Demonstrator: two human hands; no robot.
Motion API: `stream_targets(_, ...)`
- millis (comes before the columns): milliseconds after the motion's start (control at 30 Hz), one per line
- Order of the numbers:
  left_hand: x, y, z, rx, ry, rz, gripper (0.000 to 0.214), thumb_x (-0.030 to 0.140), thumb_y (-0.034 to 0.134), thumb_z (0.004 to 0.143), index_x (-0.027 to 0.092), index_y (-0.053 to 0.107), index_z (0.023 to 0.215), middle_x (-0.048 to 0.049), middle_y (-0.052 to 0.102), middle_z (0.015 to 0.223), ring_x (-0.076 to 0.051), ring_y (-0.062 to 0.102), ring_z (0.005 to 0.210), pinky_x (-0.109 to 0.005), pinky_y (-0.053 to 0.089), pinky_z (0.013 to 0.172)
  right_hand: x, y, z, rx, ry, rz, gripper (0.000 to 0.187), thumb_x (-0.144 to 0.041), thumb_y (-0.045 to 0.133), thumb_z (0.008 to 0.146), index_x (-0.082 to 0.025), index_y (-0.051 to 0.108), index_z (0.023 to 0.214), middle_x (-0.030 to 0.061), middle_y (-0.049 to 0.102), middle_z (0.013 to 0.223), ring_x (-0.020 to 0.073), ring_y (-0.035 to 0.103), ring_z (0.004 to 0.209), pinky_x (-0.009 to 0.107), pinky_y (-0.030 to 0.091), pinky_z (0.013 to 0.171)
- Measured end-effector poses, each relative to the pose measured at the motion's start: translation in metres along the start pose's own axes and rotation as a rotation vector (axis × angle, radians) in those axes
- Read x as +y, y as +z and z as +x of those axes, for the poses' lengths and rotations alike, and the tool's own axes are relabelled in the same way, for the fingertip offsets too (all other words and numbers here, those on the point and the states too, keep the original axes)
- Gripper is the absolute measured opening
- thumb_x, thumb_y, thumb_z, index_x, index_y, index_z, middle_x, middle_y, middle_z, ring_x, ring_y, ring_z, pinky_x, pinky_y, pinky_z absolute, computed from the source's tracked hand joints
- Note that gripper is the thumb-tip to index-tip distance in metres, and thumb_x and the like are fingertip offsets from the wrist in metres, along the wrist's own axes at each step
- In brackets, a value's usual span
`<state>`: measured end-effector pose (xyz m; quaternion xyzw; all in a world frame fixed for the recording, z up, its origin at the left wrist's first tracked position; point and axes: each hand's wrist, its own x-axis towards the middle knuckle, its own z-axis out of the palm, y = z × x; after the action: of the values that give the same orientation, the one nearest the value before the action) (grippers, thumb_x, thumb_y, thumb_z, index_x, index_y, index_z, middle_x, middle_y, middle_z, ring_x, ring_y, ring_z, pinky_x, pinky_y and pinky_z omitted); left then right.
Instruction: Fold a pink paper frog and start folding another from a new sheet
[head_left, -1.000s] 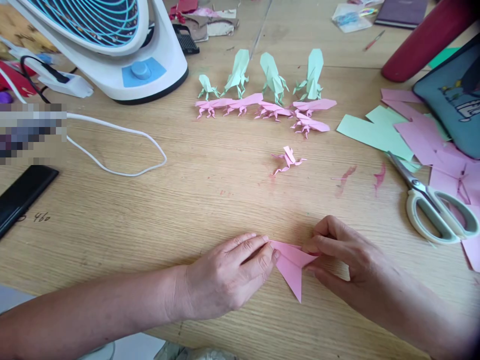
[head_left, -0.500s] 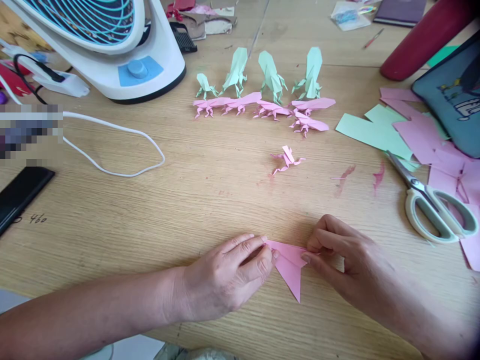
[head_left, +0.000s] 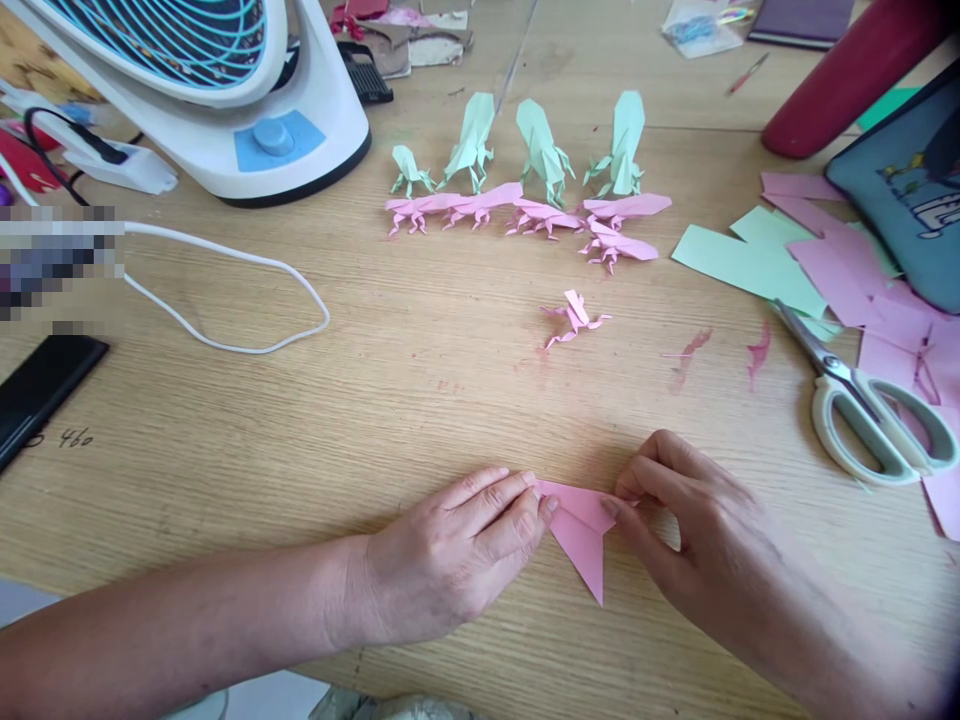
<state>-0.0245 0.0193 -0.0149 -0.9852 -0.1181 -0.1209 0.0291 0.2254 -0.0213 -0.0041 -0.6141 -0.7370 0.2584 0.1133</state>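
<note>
A pink folded paper (head_left: 581, 535) lies on the wooden table (head_left: 375, 400) near its front edge, pointing toward me. My left hand (head_left: 457, 555) presses its fingertips together on the paper's left corner. My right hand (head_left: 697, 540) pinches the paper's right corner between thumb and fingers. A small pink origami figure (head_left: 574, 318) lies alone farther back. Behind it stand a row of pink origami figures (head_left: 525, 215) and several green origami figures (head_left: 544, 145).
Scissors (head_left: 862, 400) lie at the right beside pink and green paper sheets (head_left: 795, 260). A white fan (head_left: 225, 90) and its white cable (head_left: 247, 300) sit at the back left. A black phone (head_left: 41, 385) is at the left edge, a dark pouch (head_left: 907, 190) at the right.
My right hand's fingers have slid a little leftward along the paper's right corner. The left hand and the paper stay in place.
</note>
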Motion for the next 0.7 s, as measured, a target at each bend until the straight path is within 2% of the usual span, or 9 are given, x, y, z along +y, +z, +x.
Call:
stream_targets(233,0.0004,-0.0013,0.0010,-0.008,0.005,0.036,0.036,0.009,0.042,0.096,0.005,0.063,0.125,-0.0111,0.066,0.124,-0.025,0.061,0.116,-0.035,0.056,0.094,0.0016,0.0024,-0.0006,0.039,-0.016,-0.056,0.022,-0.027,0.050,0.095,-0.021,0.052,0.074,0.0039,0.052,0.080,0.0155,0.053,0.064,0.030,0.043,0.058)
stream_targets(367,0.0014,-0.0011,0.0009,-0.021,-0.007,0.036,0.039,0.009,0.036,0.098,0.007,0.061,0.128,-0.0102,0.066,0.126,-0.024,0.060,0.117,-0.035,0.055,0.092,0.0034,0.0050,-0.0014,0.043,-0.015,-0.106,0.020,-0.028,0.050,0.094,-0.022,0.050,0.075,0.0036,0.053,0.080,0.0161,0.053,0.065,0.030,0.042,0.059)
stream_targets(700,0.0012,-0.0022,0.0025,-0.056,-0.014,0.026,0.038,0.010,0.039,0.099,0.009,0.058,0.131,-0.0104,0.062,0.129,-0.022,0.057,0.119,-0.036,0.052,0.094,0.0034,0.0054,-0.0050,0.084,0.037,-0.241,0.014,-0.028,0.052,0.091,-0.023,0.045,0.079,0.0010,0.054,0.074,0.0168,0.053,0.061,0.029,0.036,0.055)
